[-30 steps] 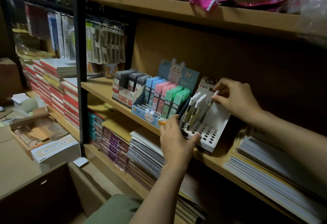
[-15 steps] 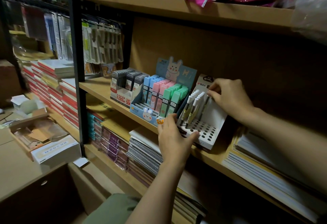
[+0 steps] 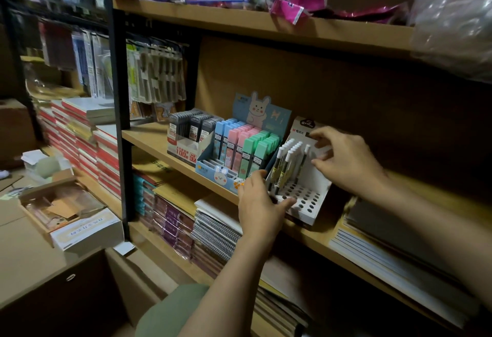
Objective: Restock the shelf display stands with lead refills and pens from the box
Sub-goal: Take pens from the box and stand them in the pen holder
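Right hand [image 3: 346, 158] has let go of the pen it was seating a second ago and lifted off; its fingers [image 3: 320, 162] now hang spread and loose above the white pen stand [image 3: 306, 198], holding nothing. That pen [image 3: 303, 162] stands upright in a back hole beside the other pens [image 3: 286, 166]. Left hand [image 3: 259, 203] grips the stand's front-left corner, thumb across the perforated deck, steadying it on the shelf [image 3: 151, 137]. Front holes unfilled (stock box location unclear). Lead refills [image 3: 247, 147] sit in the bunny stand [image 3: 262, 109] just left. Pens: light, stiff, slick barrels; pinch mid-barrel, lower tip-first. Cardboard stand is light and probably slides easily.
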Motion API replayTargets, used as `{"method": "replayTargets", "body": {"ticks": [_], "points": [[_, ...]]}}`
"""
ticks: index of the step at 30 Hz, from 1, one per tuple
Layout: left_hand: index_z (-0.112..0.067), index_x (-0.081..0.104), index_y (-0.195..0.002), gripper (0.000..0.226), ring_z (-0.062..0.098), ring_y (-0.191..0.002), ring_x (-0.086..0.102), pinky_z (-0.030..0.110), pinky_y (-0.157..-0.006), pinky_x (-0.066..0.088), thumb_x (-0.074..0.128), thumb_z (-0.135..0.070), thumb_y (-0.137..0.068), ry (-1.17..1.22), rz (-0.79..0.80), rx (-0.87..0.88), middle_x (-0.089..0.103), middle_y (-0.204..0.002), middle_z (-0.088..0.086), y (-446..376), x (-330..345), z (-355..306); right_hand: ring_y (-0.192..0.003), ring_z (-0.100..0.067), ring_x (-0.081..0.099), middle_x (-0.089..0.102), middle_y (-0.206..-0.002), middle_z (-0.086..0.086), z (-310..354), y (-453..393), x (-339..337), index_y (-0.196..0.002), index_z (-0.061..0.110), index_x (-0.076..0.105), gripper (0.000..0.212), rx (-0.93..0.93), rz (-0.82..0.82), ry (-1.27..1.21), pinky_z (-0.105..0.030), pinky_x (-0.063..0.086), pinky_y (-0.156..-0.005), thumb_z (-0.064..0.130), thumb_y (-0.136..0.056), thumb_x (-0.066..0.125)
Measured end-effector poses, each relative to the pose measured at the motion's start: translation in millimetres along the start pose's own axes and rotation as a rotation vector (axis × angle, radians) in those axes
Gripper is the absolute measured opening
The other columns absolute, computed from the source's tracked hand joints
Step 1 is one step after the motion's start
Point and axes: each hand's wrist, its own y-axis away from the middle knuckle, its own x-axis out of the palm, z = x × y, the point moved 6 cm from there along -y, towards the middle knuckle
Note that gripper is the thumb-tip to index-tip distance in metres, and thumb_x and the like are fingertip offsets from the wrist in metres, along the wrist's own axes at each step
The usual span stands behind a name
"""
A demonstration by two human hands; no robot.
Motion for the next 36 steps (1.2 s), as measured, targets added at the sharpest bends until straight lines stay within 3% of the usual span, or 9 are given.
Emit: {"method": "replayTargets", "body": {"ticks": [6, 12, 16, 18, 21, 25, 27, 32, 36], "points": [[-0.022, 0.054, -0.120, 0.049, 0.006, -0.094, 0.061, 0.019, -0.071, 0.053, 0.077, -0.017, -0.078, 0.122, 0.240, -0.123, 0.062, -0.113, -0.004, -5, -51, 21, -0.079, 0.006, 0.060, 0.065, -0.098, 0.012, 49, 30, -1, -0.109, 0.028, 0.064, 0.029, -0.114, 0.016, -0.214, -0.005, 0.048, -0.062, 0.013, -0.085, 0.072], [-0.028, 0.062, -0.096, 0.028, 0.006, -0.085, 0.069, 0.024, -0.074, 0.057, 0.077, -0.011, -0.080, 0.120, 0.255, -0.196, 0.069, -0.095, -0.003, 47, -125, 111, -0.073, 0.008, 0.062, 0.066, -0.078, 0.019, 142, 50, 101, -0.087, 0.031, 0.072, 0.007, -0.269, 0.405, -0.227, -0.014, 0.052, -0.067, 0.028, -0.081, 0.074], [-0.024, 0.067, -0.090, 0.020, 0.005, -0.078, 0.067, 0.013, -0.065, 0.050, 0.078, -0.011, -0.079, 0.028, 0.120, -0.454, 0.069, -0.084, -0.006, 107, -171, 212, -0.069, 0.007, 0.061, 0.066, -0.076, 0.016, 196, 90, 213, -0.084, 0.029, 0.071, 0.006, -0.336, 0.740, -0.181, -0.012, 0.049, -0.060, 0.030, -0.080, 0.075], [-0.020, 0.069, -0.096, 0.015, 0.009, -0.084, 0.065, 0.018, -0.068, 0.049, 0.076, -0.020, -0.083, -0.014, -0.005, -0.659, 0.069, -0.088, -0.005, 144, -190, 266, -0.075, 0.003, 0.064, 0.067, -0.079, 0.014, 210, 115, 271, -0.084, 0.027, 0.071, 0.005, -0.316, 0.864, -0.175, -0.012, 0.049, -0.062, 0.026, -0.081, 0.075], [-0.014, 0.063, -0.098, 0.015, 0.020, -0.087, 0.063, 0.034, -0.078, 0.052, 0.070, -0.022, -0.088, 0.030, -0.224, -0.987, 0.066, -0.092, 0.004, 203, -205, 330, -0.091, -0.012, 0.068, 0.071, -0.098, 0.003, 215, 152, 351, -0.099, 0.020, 0.072, 0.017, -0.201, 1.007, -0.195, -0.021, 0.053, -0.073, 0.020, -0.082, 0.075], [-0.012, 0.053, -0.090, 0.016, 0.019, -0.076, 0.056, 0.028, -0.068, 0.046, 0.068, -0.008, -0.087, 0.047, -0.345, -1.240, 0.057, -0.083, 0.005, 263, -194, 384, -0.093, -0.019, 0.068, 0.065, -0.114, -0.006, 206, 209, 435, -0.117, 0.015, 0.063, 0.031, -0.005, 1.161, -0.151, -0.023, 0.055, -0.073, 0.021, -0.086, 0.068], [-0.013, 0.051, -0.100, 0.023, 0.019, -0.078, 0.059, 0.029, -0.067, 0.049, 0.069, -0.009, -0.087, 0.045, -0.313, -1.325, 0.057, -0.086, 0.004, 283, -179, 402, -0.107, -0.025, 0.063, 0.063, -0.117, -0.008, 200, 233, 466, -0.119, 0.012, 0.061, 0.037, -0.032, 1.210, -0.051, -0.029, 0.052, -0.087, 0.024, -0.085, 0.070], [-0.010, 0.062, -0.102, 0.019, 0.024, -0.098, 0.064, 0.031, -0.084, 0.050, 0.070, -0.017, -0.087, -0.033, -0.270, -1.458, 0.068, -0.104, 0.009, 307, -154, 435, -0.108, -0.023, 0.060, 0.062, -0.115, -0.004, 201, 269, 510, -0.116, 0.018, 0.060, 0.039, -0.191, 1.300, 0.009, -0.033, 0.051, -0.090, 0.031, -0.082, 0.076], [-0.019, 0.061, -0.088, 0.008, 0.013, -0.079, 0.060, 0.023, -0.070, 0.045, 0.067, -0.014, -0.089, -0.067, -0.348, -1.466, 0.069, -0.091, 0.002, 314, -148, 447, -0.110, -0.023, 0.053, 0.052, -0.119, -0.002, 211, 291, 531, -0.112, 0.021, 0.058, 0.038, -0.261, 1.277, -0.017, -0.033, 0.046, -0.093, 0.034, -0.080, 0.076]]}}
